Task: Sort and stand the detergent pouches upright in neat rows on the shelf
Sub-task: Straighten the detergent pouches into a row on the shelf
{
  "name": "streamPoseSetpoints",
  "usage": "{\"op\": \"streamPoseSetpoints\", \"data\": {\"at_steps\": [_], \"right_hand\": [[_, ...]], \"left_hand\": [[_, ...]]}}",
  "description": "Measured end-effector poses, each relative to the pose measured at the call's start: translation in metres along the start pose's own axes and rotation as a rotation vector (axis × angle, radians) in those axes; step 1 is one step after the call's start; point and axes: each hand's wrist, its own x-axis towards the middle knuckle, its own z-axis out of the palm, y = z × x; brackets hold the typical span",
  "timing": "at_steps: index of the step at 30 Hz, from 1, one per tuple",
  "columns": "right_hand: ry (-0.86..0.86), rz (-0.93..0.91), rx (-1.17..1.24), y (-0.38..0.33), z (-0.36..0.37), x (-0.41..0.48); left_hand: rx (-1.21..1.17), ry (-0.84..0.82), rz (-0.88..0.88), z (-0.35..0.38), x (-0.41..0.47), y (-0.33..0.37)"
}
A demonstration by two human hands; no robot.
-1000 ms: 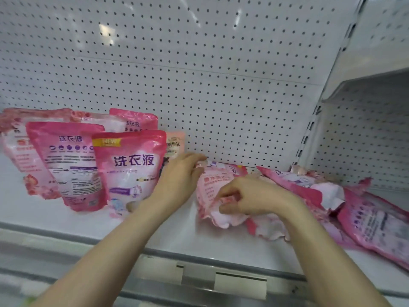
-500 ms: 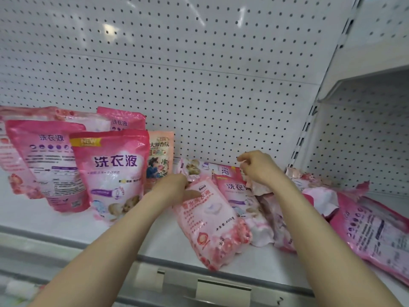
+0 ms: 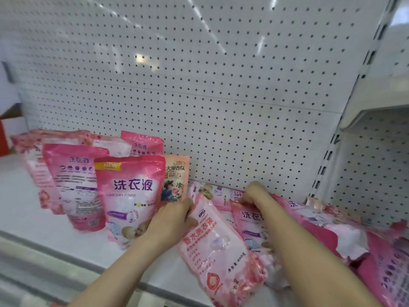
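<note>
My left hand [image 3: 174, 220] grips the top left edge of a pale pink pouch [image 3: 219, 251] that lies tilted toward the shelf's front edge. My right hand [image 3: 254, 194] pinches the top edge of a darker pink pouch [image 3: 250, 227] lying just behind it. To the left, several pink pouches stand upright: a front one marked NEW [image 3: 130, 196], one showing its back [image 3: 75, 185], and a small peach pouch [image 3: 176, 178] by the back wall. More pink pouches [image 3: 345, 238] lie in a loose heap to the right.
The white shelf [image 3: 24, 213] has a metal price rail [image 3: 55, 269] along its front. A white pegboard wall [image 3: 221, 107] stands behind. A slotted upright [image 3: 327, 156] divides this bay from the one on the right.
My right hand has lowered from the back wall onto the darker pink pouch's top edge. My left hand keeps its hold on the pale pouch. The view shifted left.
</note>
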Motion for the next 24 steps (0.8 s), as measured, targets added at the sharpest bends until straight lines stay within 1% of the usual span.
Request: {"op": "streamPoseSetpoints", "data": {"at_steps": [3, 6, 7, 9, 11, 13, 15, 16, 19, 24], "right_hand": [[0.072, 0.06, 0.14, 0.004, 0.005, 0.005], [0.103, 0.09, 0.299, 0.006, 0.009, 0.005], [0.131, 0.097, 0.35, 0.005, 0.008, 0.004], [0.235, 0.052, 0.471, 0.001, 0.004, 0.002], [0.322, -0.062, 0.564, -0.007, -0.006, -0.006], [0.366, -0.21, 0.654, -0.015, -0.022, -0.018], [0.371, -0.356, 0.733, -0.026, -0.041, -0.03], [0.374, -0.426, 0.734, -0.032, -0.05, -0.036], [0.366, -0.609, 0.685, -0.056, -0.07, -0.049], [0.402, -0.816, 0.449, -0.093, -0.09, -0.048]], "left_hand": [[-0.073, 0.086, 0.028, -0.008, -0.004, 0.006], [-0.131, 0.162, 0.068, -0.021, -0.008, 0.013], [-0.141, 0.199, 0.085, -0.026, -0.01, 0.016], [-0.139, 0.304, 0.14, -0.038, -0.012, 0.022], [-0.091, 0.421, 0.216, -0.052, -0.013, 0.027], [-0.023, 0.503, 0.275, -0.066, -0.013, 0.029], [0.048, 0.527, 0.301, -0.077, -0.011, 0.026], [0.077, 0.526, 0.304, -0.081, -0.01, 0.024], [0.165, 0.517, 0.303, -0.086, -0.01, 0.014], [0.279, 0.554, 0.293, -0.092, -0.008, 0.006]]}}
